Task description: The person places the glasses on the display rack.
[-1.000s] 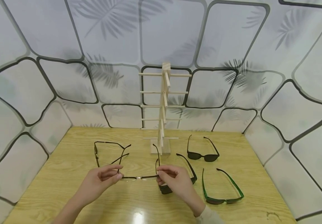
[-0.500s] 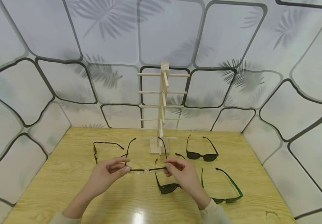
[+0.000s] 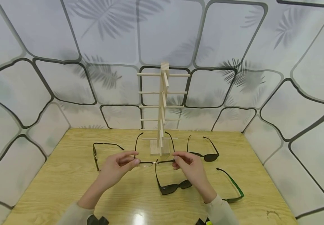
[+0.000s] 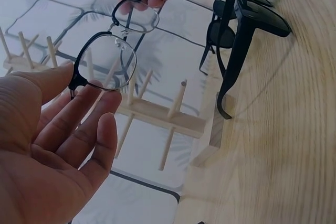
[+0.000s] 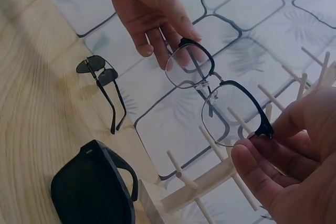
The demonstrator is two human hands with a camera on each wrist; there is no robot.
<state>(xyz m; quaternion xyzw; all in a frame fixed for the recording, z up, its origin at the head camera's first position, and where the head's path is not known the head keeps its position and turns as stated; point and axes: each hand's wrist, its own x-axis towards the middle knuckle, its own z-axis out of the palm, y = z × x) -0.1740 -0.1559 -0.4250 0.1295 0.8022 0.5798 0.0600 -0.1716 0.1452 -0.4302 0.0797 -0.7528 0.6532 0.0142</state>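
Clear-lensed eyeglasses (image 3: 146, 162) with a dark browline frame are held up in front of a wooden peg stand (image 3: 162, 103). My left hand (image 3: 118, 167) pinches their left end between thumb and fingers. At the other end my right hand (image 3: 191, 168) pinches the hinge corner. Both temples are unfolded and point away, toward the stand. In the left wrist view the clear lens (image 4: 107, 62) and nose pads show plainly, with the left thumb at the hinge. Black sunglasses (image 3: 169, 189) lie on the table below, partly covered by the right hand.
Other eyewear lies on the wooden table (image 3: 134, 200): thin-framed glasses (image 3: 95, 153) at left, dark sunglasses (image 3: 210, 157) at back right, and green-templed sunglasses (image 3: 236, 187) at right, partly behind the right arm. A patterned backdrop (image 3: 111, 84) encloses the table's back and sides.
Both hands have carried the eyeglasses rightward and away from me, closer to the stand. The black sunglasses below are now more exposed, while the green-templed pair is more covered by the right arm.
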